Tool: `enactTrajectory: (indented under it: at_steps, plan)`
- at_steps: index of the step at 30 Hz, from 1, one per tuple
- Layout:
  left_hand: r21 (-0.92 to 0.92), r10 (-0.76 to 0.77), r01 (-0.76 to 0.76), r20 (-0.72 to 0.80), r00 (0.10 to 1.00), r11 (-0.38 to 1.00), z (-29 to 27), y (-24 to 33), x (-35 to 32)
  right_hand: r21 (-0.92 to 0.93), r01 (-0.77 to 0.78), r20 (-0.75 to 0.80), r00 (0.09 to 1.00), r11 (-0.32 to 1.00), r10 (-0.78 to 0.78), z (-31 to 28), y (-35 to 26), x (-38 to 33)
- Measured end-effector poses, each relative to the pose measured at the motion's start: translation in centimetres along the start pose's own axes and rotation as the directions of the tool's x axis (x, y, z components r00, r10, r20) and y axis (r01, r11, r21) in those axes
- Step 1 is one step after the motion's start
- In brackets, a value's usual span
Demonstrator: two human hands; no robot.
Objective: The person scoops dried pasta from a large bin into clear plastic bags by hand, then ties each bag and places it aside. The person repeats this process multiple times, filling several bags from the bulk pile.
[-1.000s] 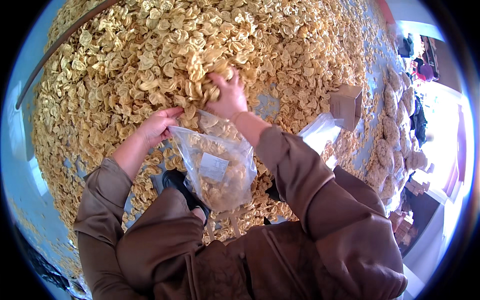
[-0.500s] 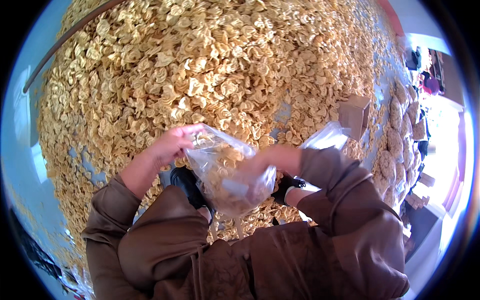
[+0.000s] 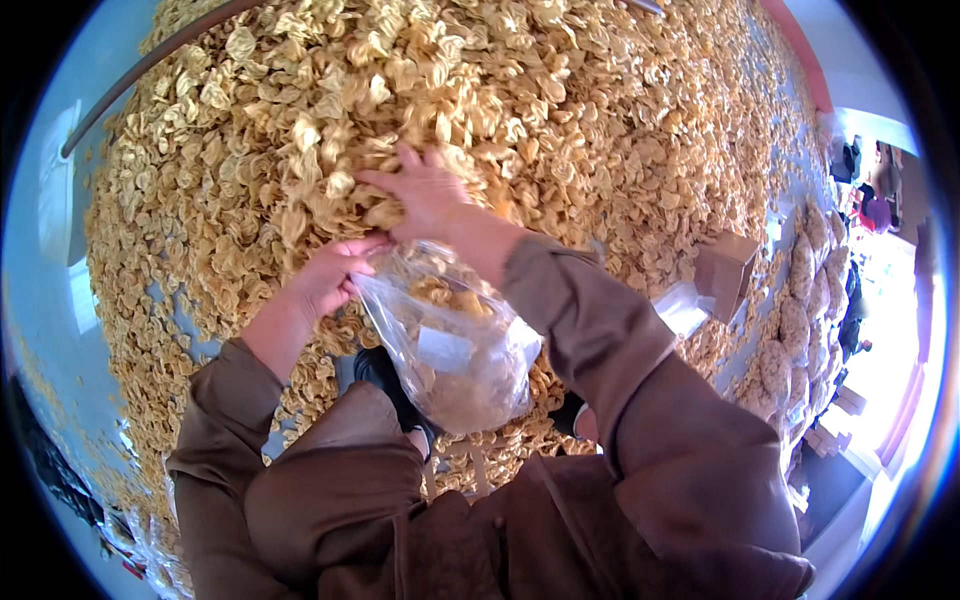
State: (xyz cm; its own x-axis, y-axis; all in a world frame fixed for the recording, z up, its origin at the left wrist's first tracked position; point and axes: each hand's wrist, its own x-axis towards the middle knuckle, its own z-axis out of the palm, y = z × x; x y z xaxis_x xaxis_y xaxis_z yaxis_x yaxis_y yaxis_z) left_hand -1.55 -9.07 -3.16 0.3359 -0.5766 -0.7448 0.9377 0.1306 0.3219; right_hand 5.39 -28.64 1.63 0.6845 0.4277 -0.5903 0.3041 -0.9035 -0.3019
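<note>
A clear plastic bag [image 3: 478, 385] with a white label [image 3: 443, 349] stands between my feet, partly filled with pale golden, wavy chips. My left hand [image 3: 328, 275] pinches the bag's left rim and keeps its mouth spread. Past that mouth, my right hand [image 3: 428, 195] reaches onto the big heap of loose chips [image 3: 250, 190], its fingers spread among them. Some fingertips are hidden by the chips. My right forearm crosses above the bag's right edge.
More clear plastic bags [image 3: 685, 308] lie to the right, beside an open cardboard box [image 3: 724, 272]. Several filled bags [image 3: 795, 310] are stacked along the right side. A brown pipe-like bar [image 3: 150, 75] curves across the far left. My dark shoes [image 3: 388, 380] rest among chips.
My right hand has come out of the bag and moved forward and left onto the heap. My left hand still holds the bag rim, now slightly farther left.
</note>
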Motion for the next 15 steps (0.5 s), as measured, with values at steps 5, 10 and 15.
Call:
enactTrajectory:
  at_steps: [5, 10, 15]
  plan:
    - [-0.043, 0.046, -0.046, 0.002, 0.999, 0.998, 0.0, -1.4, 0.0, 0.319, -0.174, -0.154, 0.960, 0.932, 0.232, 2.5, 8.4, -0.5]
    - [0.032, 0.127, -0.125, -0.062, 0.990, 0.992, 1.4, -1.2, -3.2, 0.673, 0.152, 0.003, 0.978, 0.724, -0.208, 2.0, -4.0, -8.9]
    - [0.135, 0.099, -0.113, 0.102, 0.990, 0.984, 1.7, -2.9, -4.2, 0.598, 0.054, 0.520, 0.732, 0.800, -0.439, 8.0, 1.0, -12.2]
